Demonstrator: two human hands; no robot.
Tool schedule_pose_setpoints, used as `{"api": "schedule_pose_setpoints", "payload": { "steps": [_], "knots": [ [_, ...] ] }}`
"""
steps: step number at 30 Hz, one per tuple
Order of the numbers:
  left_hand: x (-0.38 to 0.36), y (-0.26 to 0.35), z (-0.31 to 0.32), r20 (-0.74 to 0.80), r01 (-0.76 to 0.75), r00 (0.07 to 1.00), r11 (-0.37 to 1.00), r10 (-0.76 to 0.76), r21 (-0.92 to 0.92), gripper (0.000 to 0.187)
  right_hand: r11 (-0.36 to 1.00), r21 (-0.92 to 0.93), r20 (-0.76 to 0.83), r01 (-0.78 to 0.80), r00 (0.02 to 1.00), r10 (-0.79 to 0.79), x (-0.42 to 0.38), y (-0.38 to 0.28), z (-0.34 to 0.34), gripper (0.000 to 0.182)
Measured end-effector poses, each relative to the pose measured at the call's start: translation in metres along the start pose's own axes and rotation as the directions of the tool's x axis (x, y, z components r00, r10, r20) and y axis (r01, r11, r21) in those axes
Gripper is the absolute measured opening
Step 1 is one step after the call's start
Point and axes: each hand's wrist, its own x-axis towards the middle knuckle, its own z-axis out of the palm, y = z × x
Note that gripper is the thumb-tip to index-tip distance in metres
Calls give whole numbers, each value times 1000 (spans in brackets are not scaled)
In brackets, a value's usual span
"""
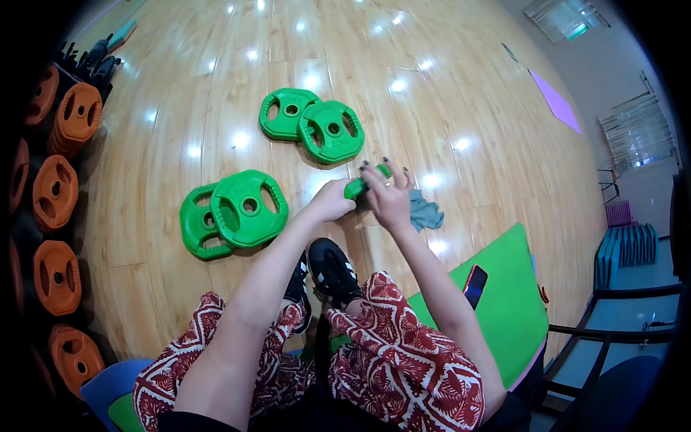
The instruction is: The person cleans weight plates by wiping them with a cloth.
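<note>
While my left hand [333, 201] is grasping the near end of a green weight plate [354, 189], I'm holding the plate nearly edge-on, above the wooden floor [216, 72] and in front of my feet. My right hand [389, 200], wearing a ring [388, 184], is hovering at the other end with its fingers spread rather than clenched; I cannot tell whether its palm is touching the plate. Just beside that hand, a crumpled grey-blue cloth [427, 213] is lying on the floor.

Beyond my hands, a far pair of green plates [332, 152] is resting flat, the right one overlapping the left. To the left and nearer me, a near pair of green plates [240, 229] is lying the same way, again with the right one on top. Below my arms, my black shoes [331, 268] with white stripes are pointing forward, and my red-and-white patterned trousers [410, 353] are covering my legs. To my right, a phone [475, 286] is lying on a green mat [504, 317]. Along the left side, orange weight plates [59, 268] are standing in rows.
</note>
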Motion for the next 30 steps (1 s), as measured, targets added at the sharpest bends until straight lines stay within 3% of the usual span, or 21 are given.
{"api": "schedule_pose_setpoints", "payload": {
  "steps": [2, 3, 5, 6, 9, 11, 12, 13, 15, 18, 25, 28, 29, 30],
  "knots": [
    [2, 0, 0, 11, 4, 1000, 1000, -4, 13, 38, 983, 30, -38, -182, 982, 184, 3, 8, 3, 32],
    [3, 0, -1, 8, 2, 1000, 1000, -2, 13, 38, 983, 30, -39, -180, 983, 181, 2, 12, 7, 32],
    [1, -1, 0, -6, -25, 1000, 999, 25, 40, 39, 945, 85, -25, -317, 947, 320, -1, 19, 15, 31],
    [0, 0, -1, -8, -27, 1000, 999, 28, 42, 39, 945, 86, -29, -315, 947, 319, 0, 15, 14, 31],
    [-2, 1, -4, 10, -20, 1000, 999, 20, 44, 37, 995, 66, 8, -77, 997, 77, 1, -13, 3, 28],
    [-2, 1, -10, 57, 34, 998, 999, -33, -12, 37, 992, 95, -2, -78, 997, 79, 3, -7, 6, 29],
    [-2, 0, -11, 21, -20, 1000, 1000, 20, 10, 37, 993, 103, -15, -63, 998, 65, 6, -5, 7, 29],
    [0, -2, -13, 42, -28, 999, 1000, 29, -9, 36, 993, 95, -6, -76, 997, 77, 7, -3, 6, 29],
    [0, 2, -17, 104, 120, 988, 991, -114, -59, 34, 992, 82, 4, -95, 995, 95, 4, -5, 8, 30],
    [4, -7, -15, 63, -14, 998, 999, 17, -49, 32, 985, 118, 14, -124, 992, 123, 5, -3, 10, 30],
    [-1, -5, -15, 77, -5, 997, 998, 10, -67, 32, 947, 218, 9, -238, 970, 242, 2, 6, 15, 28],
    [-2, -2, -18, 79, 38, 996, 999, -36, -21, 30, 706, 398, 116, -586, 795, 595, -18, 48, 46, 30],
    [-3, -7, -19, 89, -30, 996, 1000, 30, -9, 30, 708, 397, 92, -583, 793, 602, -21, 55, 50, 30],
    [-4, -11, -20, 102, -94, 990, 996, 93, -2, 30, 697, 406, 172, -591, 799, 577, -24, 60, 52, 31]
  ]
}}
